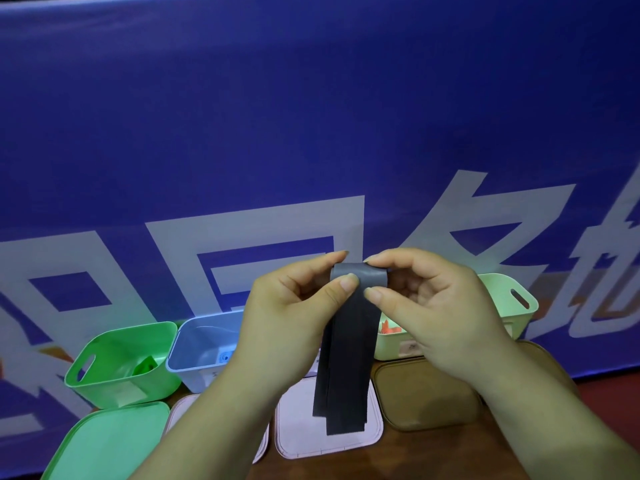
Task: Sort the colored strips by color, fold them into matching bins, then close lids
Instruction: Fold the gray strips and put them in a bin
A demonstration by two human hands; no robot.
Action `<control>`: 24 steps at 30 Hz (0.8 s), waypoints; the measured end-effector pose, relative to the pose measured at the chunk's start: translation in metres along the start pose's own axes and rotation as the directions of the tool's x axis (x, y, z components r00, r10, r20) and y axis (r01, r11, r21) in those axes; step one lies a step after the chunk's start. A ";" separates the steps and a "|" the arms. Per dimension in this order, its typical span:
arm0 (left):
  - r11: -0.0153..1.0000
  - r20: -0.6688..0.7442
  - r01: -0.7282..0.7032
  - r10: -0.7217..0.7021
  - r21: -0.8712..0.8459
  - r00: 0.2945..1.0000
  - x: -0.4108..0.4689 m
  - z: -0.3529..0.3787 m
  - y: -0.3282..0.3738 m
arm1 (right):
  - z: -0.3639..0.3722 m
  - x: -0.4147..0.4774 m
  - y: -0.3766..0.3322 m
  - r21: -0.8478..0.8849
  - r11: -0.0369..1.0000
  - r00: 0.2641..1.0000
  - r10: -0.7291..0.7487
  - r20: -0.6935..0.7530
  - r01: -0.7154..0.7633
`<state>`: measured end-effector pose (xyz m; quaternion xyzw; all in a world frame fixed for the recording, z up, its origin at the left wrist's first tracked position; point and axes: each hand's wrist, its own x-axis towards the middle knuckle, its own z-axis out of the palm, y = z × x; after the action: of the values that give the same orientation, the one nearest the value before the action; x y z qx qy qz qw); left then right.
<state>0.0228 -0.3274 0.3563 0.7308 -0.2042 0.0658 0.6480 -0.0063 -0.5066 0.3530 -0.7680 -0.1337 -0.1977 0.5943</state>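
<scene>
A dark grey strip (pixel 346 358) hangs folded over at its top, its two ends dangling above a pink lid (pixel 301 434). My left hand (pixel 294 306) pinches the fold from the left, and my right hand (pixel 422 299) pinches it from the right. Behind stand a green bin (pixel 104 375) with a green strip (pixel 145 365) inside, a light blue bin (pixel 194 355), and a pale green bin (pixel 512 317) holding orange strips (pixel 389 327). All three bins are uncovered.
Lids lie on the wooden table in front of the bins: a green lid (pixel 110 441), a second pink lid (pixel 180 410) partly under my left arm, and a brown lid (pixel 426 396). A blue banner (pixel 311 116) with white characters rises close behind.
</scene>
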 end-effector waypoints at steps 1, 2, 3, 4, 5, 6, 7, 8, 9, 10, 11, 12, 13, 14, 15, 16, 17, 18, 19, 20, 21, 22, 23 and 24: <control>1.000 0.005 -0.002 0.002 0.002 1.000 0.000 0.000 0.000 | 0.000 0.000 0.000 0.018 1.000 1.000 0.008 0.005 -0.008; 1.000 0.010 -0.006 0.006 -0.001 1.000 0.000 0.000 0.001 | 0.000 0.000 0.000 0.038 0.999 1.000 0.017 0.010 -0.018; 1.000 0.013 -0.010 0.011 -0.005 1.000 0.000 0.000 0.001 | 0.000 0.001 0.000 0.053 0.998 1.000 0.023 0.012 -0.024; 1.000 0.018 -0.018 0.018 -0.008 1.000 0.001 0.000 0.001 | -0.001 0.001 0.000 0.064 0.998 1.000 0.028 0.013 -0.029; 1.000 0.024 -0.025 0.026 -0.008 0.999 0.001 0.000 0.001 | -0.001 0.002 0.000 0.071 0.997 0.999 0.032 0.013 -0.033; 0.999 0.030 -0.033 0.033 -0.007 0.999 0.002 -0.001 0.001 | -0.001 0.002 0.000 0.080 0.996 0.999 0.038 0.013 -0.039; 0.999 0.035 -0.037 0.037 -0.004 0.999 0.002 -0.002 0.001 | -0.001 0.002 -0.001 0.085 0.995 0.999 0.044 0.013 -0.045; 0.999 0.041 -0.039 0.039 0.001 0.998 0.003 -0.003 0.001 | -0.001 0.002 -0.002 0.090 0.995 0.999 0.050 0.012 -0.051; 0.999 0.051 -0.038 0.038 0.010 0.998 0.003 -0.004 0.000 | -0.001 0.002 -0.002 0.094 0.994 0.998 0.057 0.008 -0.057; 0.999 0.068 -0.037 0.036 0.026 0.997 0.003 -0.006 0.000 | -0.001 0.002 -0.002 0.101 0.993 0.998 0.065 0.002 -0.065; 0.998 0.088 -0.038 0.034 0.045 0.996 0.003 -0.007 0.000 | -0.001 0.003 -0.002 0.104 0.992 0.997 0.073 -0.008 -0.072; 0.997 0.104 -0.039 0.033 0.062 0.994 0.003 -0.008 0.000 | -0.001 0.003 -0.002 0.106 0.991 0.996 0.083 -0.017 -0.081; 0.997 0.116 -0.040 0.032 0.070 0.993 0.003 -0.008 0.000 | -0.001 0.004 -0.002 0.105 0.991 0.996 0.090 -0.023 -0.087; 0.997 0.121 -0.044 0.035 0.070 0.992 0.003 -0.009 0.000 | -0.001 0.004 -0.002 0.107 0.990 0.995 0.096 -0.023 -0.093; 0.997 0.123 -0.049 0.041 0.063 0.992 0.004 -0.010 0.000 | -0.001 0.005 -0.002 0.112 0.989 0.995 0.101 -0.021 -0.098; 0.997 0.122 -0.059 0.051 0.057 0.991 0.004 -0.010 0.000 | -0.001 0.005 -0.002 0.118 0.987 0.994 0.108 -0.016 -0.105; 0.996 0.120 -0.067 0.060 0.056 0.991 0.004 -0.010 0.000 | 0.000 0.005 -0.002 0.122 0.986 0.993 0.116 -0.016 -0.113; 0.995 0.116 -0.078 0.071 0.060 0.991 0.004 -0.010 0.000 | 0.000 0.005 -0.002 0.128 0.984 0.992 0.126 -0.017 -0.123; 0.994 0.112 -0.087 0.080 0.061 0.991 0.003 -0.011 0.000 | 0.000 0.005 -0.002 0.140 0.980 0.990 0.143 -0.019 -0.138; 0.994 0.106 -0.093 0.086 0.058 0.991 0.003 -0.011 -0.001 | 0.001 0.006 -0.002 0.168 0.972 0.986 0.167 -0.018 -0.162; 0.994 0.105 -0.098 0.092 0.051 0.990 0.003 -0.011 0.000 | 0.001 0.006 -0.001 0.221 0.956 0.980 0.198 -0.006 -0.192; 0.994 0.108 -0.101 0.096 0.044 0.990 0.003 -0.011 0.000 | 0.002 0.007 0.000 0.298 0.927 0.972 0.234 0.016 -0.228; 0.994 0.115 -0.103 0.098 0.039 0.989 0.003 -0.011 0.001 | 0.002 0.007 0.000 0.383 0.885 0.962 0.269 0.047 -0.266; 0.994 0.121 -0.105 0.099 0.039 0.988 0.002 -0.012 0.001 | 0.003 0.007 -0.001 0.454 0.839 0.951 0.300 0.074 -0.300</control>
<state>0.0265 -0.3165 0.3603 0.7364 -0.2782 0.0596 0.6138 0.0003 -0.5036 0.3565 -0.6167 -0.0550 -0.0651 0.7826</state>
